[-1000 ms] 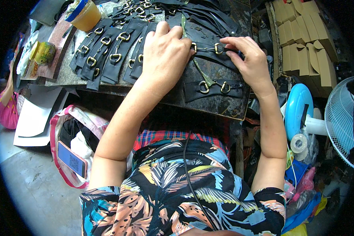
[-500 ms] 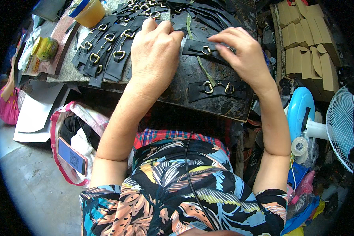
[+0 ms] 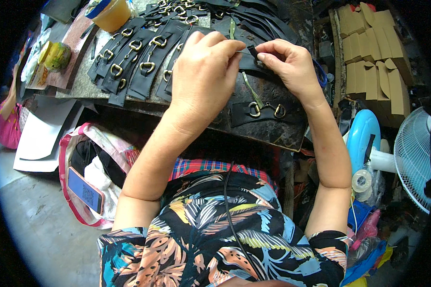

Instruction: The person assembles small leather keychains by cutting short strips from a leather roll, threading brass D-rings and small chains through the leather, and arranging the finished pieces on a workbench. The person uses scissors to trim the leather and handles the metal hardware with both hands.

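My right hand (image 3: 292, 69) pinches the raised end of a small black strap (image 3: 253, 51) between thumb and fingertips, above the dark table. Close to it on the left, my left hand (image 3: 203, 76) has its fingers closed; a thin pale sliver shows at the tips, too fine to name. Below the hands lies a black leather piece with a gold-coloured horse-bit buckle (image 3: 267, 111). A narrow greenish strip (image 3: 252, 90) runs down to it. Left of my left hand, several similar buckled black straps (image 3: 129, 60) lie side by side, partly overlapping.
More buckled straps (image 3: 177, 9) pile up at the back, beside long black strips (image 3: 258, 19). A tub of amber stuff (image 3: 111, 16) and a yellow-green jar (image 3: 57, 57) stand at left. Cardboard boxes (image 3: 368, 52) and a fan (image 3: 414, 158) are right; a bag with a phone (image 3: 86, 190) sits below left.
My left hand has moved right and a little down, close to the right. My right fingers, loosely spread over a buckled strap before, now pinch a small strap end and lift it.
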Motion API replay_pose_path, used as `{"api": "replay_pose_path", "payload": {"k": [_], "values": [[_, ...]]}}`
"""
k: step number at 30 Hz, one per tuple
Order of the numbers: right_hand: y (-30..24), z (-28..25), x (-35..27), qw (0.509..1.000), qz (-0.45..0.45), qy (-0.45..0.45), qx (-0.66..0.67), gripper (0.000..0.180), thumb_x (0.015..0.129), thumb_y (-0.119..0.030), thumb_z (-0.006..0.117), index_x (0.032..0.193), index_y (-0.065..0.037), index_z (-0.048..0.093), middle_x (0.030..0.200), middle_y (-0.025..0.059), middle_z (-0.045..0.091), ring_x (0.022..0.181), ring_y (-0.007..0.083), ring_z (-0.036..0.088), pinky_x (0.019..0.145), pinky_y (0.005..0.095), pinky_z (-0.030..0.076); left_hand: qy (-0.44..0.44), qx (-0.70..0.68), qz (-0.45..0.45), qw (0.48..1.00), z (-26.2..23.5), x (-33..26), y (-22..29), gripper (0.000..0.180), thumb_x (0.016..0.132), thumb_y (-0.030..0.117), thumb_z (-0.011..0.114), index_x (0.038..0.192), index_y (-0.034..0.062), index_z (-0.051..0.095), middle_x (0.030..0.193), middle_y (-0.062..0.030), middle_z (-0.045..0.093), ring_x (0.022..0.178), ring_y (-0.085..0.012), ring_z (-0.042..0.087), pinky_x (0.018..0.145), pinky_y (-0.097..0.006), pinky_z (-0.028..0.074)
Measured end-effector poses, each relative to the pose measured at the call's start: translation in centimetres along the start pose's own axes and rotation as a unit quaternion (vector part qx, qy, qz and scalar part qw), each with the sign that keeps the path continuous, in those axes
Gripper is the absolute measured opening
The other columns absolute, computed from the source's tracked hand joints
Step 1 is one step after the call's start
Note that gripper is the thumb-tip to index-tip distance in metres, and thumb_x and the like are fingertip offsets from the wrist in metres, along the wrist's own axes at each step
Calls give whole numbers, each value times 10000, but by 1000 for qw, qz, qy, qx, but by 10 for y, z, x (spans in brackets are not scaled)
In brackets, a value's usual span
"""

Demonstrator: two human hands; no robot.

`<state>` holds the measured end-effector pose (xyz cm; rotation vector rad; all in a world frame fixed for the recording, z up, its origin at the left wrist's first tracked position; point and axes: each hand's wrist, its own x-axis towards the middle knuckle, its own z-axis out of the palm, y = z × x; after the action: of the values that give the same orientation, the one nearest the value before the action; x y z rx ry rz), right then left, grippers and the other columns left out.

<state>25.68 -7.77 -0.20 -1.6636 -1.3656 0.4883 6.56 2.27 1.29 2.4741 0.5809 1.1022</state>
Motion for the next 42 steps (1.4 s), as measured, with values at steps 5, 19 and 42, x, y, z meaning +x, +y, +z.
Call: {"api": "replay_pose_path", "payload": {"k": [5,19,42], "values": [[4,-6,-6,995,52,1,85,192,923,-93,754,1084,10,772,934,41,765,836,83,674,782,248,552,1,-50,-23,998,18,3,4,189,873,78,730,1055,25,725,915,-150,680,896,-348,672,779,-438,557],[-5,-3,-15,999,-8,2,43,175,920,-98,759,1079,-26,763,970,37,738,872,100,680,786,254,553,-96,-257,-148,950,27,5,1,174,953,84,714,1103,-4,721,892,-37,724,814,-96,668,743,-256,533],[-20,-16,-27,962,-152,-134,-182,212,866,-53,733,1073,-31,775,1022,88,719,994,247,671,904,348,525,-116,115,103,981,16,14,-22,231,776,144,803,971,76,699,942,-93,670,1006,-318,607,862,-439,499]]}}
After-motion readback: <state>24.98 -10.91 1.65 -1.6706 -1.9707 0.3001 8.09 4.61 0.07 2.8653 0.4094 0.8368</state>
